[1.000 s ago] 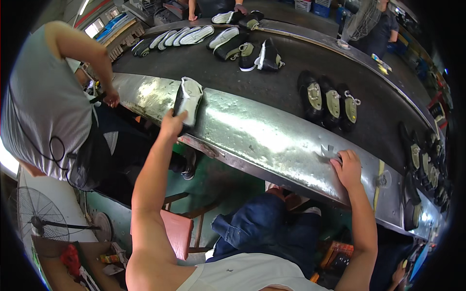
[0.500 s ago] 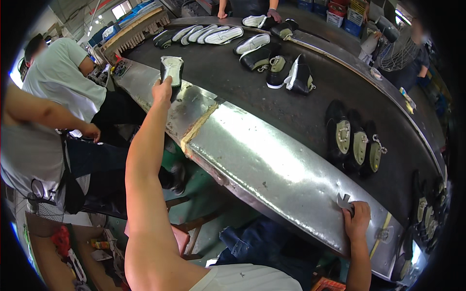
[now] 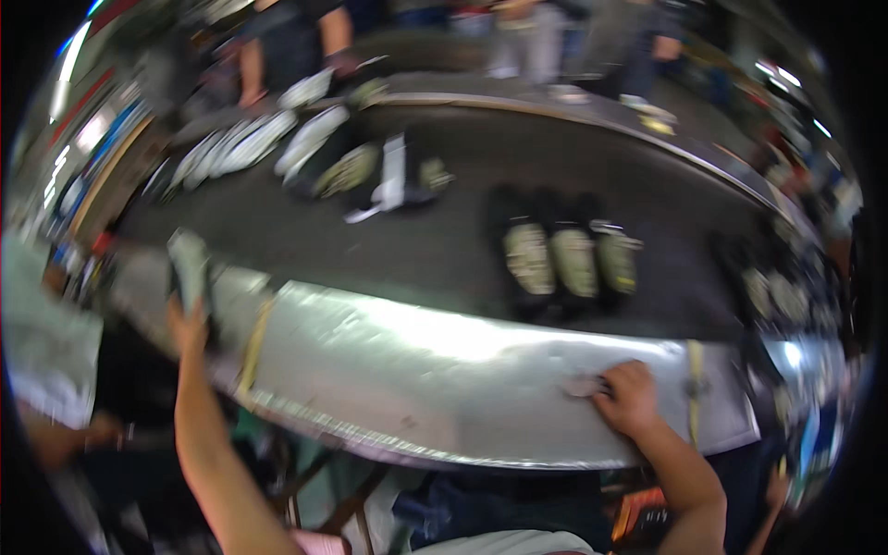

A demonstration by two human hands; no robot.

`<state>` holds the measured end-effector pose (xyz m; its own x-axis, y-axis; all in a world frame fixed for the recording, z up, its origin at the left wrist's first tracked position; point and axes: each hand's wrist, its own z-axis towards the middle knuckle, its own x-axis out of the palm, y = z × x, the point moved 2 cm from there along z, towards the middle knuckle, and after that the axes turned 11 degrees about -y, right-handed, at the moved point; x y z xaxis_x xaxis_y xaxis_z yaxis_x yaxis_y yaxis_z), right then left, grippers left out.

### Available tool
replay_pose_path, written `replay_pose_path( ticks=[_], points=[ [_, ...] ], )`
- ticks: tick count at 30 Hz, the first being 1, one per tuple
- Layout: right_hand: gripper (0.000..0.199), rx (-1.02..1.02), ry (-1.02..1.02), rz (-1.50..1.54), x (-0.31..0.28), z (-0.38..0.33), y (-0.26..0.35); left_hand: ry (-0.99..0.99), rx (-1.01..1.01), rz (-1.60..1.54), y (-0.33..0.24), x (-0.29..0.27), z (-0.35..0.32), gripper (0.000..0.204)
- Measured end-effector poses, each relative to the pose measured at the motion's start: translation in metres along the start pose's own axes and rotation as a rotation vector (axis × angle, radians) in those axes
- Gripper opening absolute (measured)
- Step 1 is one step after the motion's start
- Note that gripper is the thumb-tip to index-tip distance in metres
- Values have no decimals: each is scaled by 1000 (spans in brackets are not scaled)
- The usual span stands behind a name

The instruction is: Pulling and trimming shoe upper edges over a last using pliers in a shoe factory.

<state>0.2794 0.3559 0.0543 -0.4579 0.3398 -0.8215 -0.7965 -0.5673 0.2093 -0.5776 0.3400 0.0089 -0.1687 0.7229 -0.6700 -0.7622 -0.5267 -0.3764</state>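
Note:
At the far left of the metal ledge [image 3: 444, 388], my left hand [image 3: 188, 326] is closed round the near end of a dark shoe [image 3: 191, 264] with a pale face; blur hides its details. Over the ledge's right part, my right hand [image 3: 633, 396] is closed round a small grey metal tool [image 3: 583, 385] with a curved, claw-like head. That tool points left, and its handle is hidden in my fingers.
Beyond the ledge runs a dark belt [image 3: 398, 268]. On it lie black shoes with olive fronts [image 3: 573, 254] and shoes with white soles up [image 3: 250, 143]. People stand along the far side. A person in a light shirt [image 3: 55, 324] is at my left.
My view has swung right, so the belt and shoes sit farther left and the picture is blurred. Both hands keep hold of their things; the tool's head now points left rather than up-left.

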Motion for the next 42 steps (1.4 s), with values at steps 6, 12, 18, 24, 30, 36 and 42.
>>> replay_pose_path(
  ticks=[6,12,18,24,30,36,42],
  points=[
    [32,-12,-19,31,-5,-10,-1,-72,-86,44,-17,-6,-23,78],
    [35,-52,-39,5,-8,-12,1,339,78,54,-77,-53,44,63],
    [37,-84,-90,-47,6,-23,7,411,266,114,-95,-101,19,68],
    [35,-36,-107,-156,4,-35,35,766,59,173,-48,-171,-20,86],
    [49,45,-208,-188,-36,-110,62,883,7,143,-93,-262,-64,65],
    [44,32,-71,-198,-72,-155,86,925,150,305,-66,-304,-81,34],
    [40,-6,-150,-121,-84,-201,96,870,359,-361,-102,-306,-237,43]
  ],
)
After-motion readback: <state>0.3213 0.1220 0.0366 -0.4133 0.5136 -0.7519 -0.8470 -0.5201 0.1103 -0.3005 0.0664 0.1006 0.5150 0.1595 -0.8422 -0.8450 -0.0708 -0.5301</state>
